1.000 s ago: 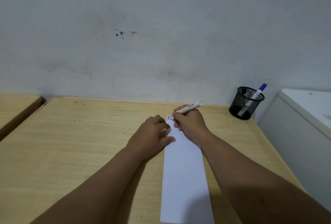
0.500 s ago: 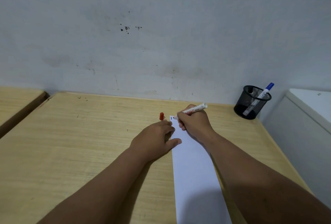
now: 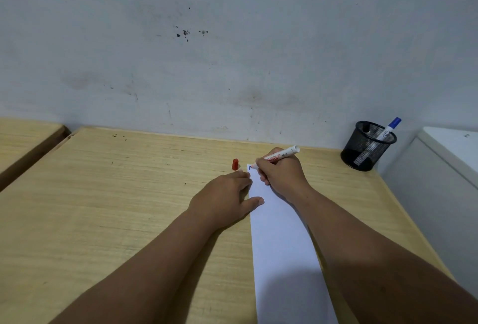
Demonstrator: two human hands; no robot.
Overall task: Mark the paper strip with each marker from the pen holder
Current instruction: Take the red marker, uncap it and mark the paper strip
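A long white paper strip (image 3: 282, 241) lies on the wooden desk (image 3: 129, 207), running from its front edge toward the wall. My right hand (image 3: 282, 176) grips a white marker with red lettering (image 3: 280, 154), its tip down at the strip's far left corner beside a short blue mark (image 3: 249, 167). My left hand (image 3: 227, 198) lies flat with its fingers pressing the strip's left edge. A red cap (image 3: 235, 164) stands on the desk just beyond my left fingers. The black mesh pen holder (image 3: 367, 145) at the far right holds a blue-capped marker (image 3: 386, 132) and a black-capped one (image 3: 366, 130).
A stained grey wall runs close behind the desk. A white cabinet (image 3: 445, 168) stands against the desk's right side. At the left, a gap separates this desk from a second wooden surface (image 3: 23, 140).
The view has shifted left, so the red cap came into sight beyond my left fingers. My right hand stays at the strip's far corner with the marker tip down.
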